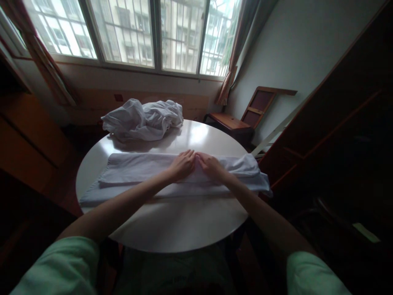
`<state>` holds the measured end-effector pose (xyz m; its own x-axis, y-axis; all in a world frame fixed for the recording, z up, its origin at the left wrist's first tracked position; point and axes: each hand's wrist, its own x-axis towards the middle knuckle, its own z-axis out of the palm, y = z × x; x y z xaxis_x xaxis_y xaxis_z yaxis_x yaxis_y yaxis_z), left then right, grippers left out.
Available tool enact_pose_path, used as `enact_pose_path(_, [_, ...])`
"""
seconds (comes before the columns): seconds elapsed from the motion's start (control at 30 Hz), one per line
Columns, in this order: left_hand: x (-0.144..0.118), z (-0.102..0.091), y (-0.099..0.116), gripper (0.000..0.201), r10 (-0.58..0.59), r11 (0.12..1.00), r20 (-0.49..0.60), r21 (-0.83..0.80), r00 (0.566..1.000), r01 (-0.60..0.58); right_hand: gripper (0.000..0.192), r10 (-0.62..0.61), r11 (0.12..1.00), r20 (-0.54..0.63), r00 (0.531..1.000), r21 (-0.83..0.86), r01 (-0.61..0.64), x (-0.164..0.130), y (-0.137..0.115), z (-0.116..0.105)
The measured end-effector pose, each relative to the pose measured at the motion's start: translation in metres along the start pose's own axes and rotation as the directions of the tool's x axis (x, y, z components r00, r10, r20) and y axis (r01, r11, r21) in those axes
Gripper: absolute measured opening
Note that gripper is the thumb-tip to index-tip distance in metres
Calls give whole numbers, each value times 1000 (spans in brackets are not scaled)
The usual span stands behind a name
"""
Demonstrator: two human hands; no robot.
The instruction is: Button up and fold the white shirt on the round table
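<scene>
Both hands lie flat, fingers spread, side by side on the folded white sheet [184, 174] stretched across the round table [172, 229]: left hand [183, 164], right hand [210, 166], seemingly pressing rather than gripping. A crumpled cloth [143, 119] sits beyond.

Both arms stretched forward, left hand [182, 164] and right hand [210, 165] palms down, fingertips meeting

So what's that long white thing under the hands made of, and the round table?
The folded cloth looks like soft woven fabric, probably cotton: it creases and drapes limply over the table's edge. The table has a hard, glossy white top, maybe lacquer or laminate, since the window's light reflects off it. Both hands press flat on the cloth.
</scene>
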<state>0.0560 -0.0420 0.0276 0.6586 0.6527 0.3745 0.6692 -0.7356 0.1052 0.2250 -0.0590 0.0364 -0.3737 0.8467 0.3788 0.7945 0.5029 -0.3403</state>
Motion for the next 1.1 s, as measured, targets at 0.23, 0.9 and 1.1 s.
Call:
enact_pose_path(0.23, [-11,21,-24,62,-226,972,237,-5,945,234,45,-141,989,127,982,-35,147,-1,26,40])
enact_pose_path(0.9, [-127,-49,-168,63,-637,756,175,330,750,565,43,377,849,-49,925,-380,-366,-90,148,-49])
enact_pose_path(1.1, [-125,-50,-162,62,-636,754,139,321,759,573,33,532,837,-177,828,-38,-545,-79,159,-65])
